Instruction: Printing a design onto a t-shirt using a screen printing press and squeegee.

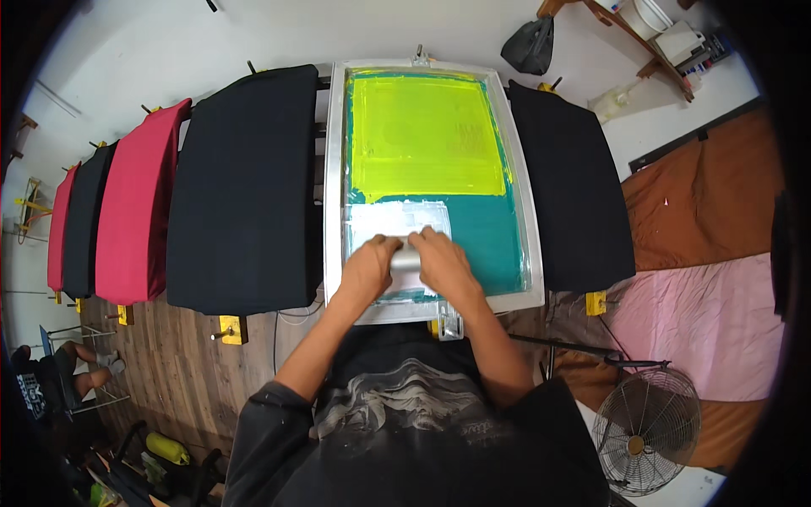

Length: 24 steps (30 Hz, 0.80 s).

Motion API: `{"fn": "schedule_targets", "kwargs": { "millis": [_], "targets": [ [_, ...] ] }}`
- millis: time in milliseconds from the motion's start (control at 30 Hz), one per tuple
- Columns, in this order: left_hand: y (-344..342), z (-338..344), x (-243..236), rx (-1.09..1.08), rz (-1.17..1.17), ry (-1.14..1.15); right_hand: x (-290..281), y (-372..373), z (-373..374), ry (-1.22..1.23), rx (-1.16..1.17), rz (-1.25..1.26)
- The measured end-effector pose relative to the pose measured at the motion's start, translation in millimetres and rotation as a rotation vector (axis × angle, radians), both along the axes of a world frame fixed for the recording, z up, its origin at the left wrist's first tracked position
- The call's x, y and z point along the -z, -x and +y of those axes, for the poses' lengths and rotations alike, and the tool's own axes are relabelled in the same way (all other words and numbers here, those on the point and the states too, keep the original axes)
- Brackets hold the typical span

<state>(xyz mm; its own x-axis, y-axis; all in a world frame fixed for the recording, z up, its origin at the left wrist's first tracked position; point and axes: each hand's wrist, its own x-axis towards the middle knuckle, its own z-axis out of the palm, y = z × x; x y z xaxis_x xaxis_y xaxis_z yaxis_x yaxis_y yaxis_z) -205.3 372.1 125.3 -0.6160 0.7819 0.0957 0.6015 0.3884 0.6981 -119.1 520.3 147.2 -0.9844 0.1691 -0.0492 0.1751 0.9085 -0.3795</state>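
Both my hands grip a silver squeegee point(406, 260) over the near part of a screen printing frame point(334, 186). My left hand point(370, 266) is closed on its left end, and my right hand point(443, 264) is closed on its right end; the fingers hide much of the tool. A patch of white ink point(397, 218) spreads on the mesh just beyond my knuckles. Farther up, bright yellow-green ink point(427, 135) covers a big rectangle of the screen. Bare green mesh point(486, 237) shows on the right.
Black fabric-covered boards stand left point(245, 194) and right point(570, 194) of the frame. A red one point(139, 203) is farther left. A metal clamp point(448, 323) sits at the frame's near edge. A fan point(646, 433) stands lower right; a seated person point(72, 367) is lower left.
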Motion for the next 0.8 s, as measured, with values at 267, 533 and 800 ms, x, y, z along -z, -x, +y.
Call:
{"fn": "schedule_targets", "kwargs": {
  "millis": [267, 533, 800],
  "targets": [
    [-51.5, -38.8, -21.3, 0.076, -0.115, 0.164, -20.2, -48.8, -25.9, 0.135, -0.032, -0.173],
    [-6.2, -10.2, -18.3, -0.052, -0.002, 0.049, -17.8, 0.3, -10.0, 0.028, 0.016, -0.058],
    [-52.8, -38.3, 3.6, -0.029, 0.068, -0.043, -4.8, -51.9, -40.1, 0.042, 0.039, 0.048]
  ]
}}
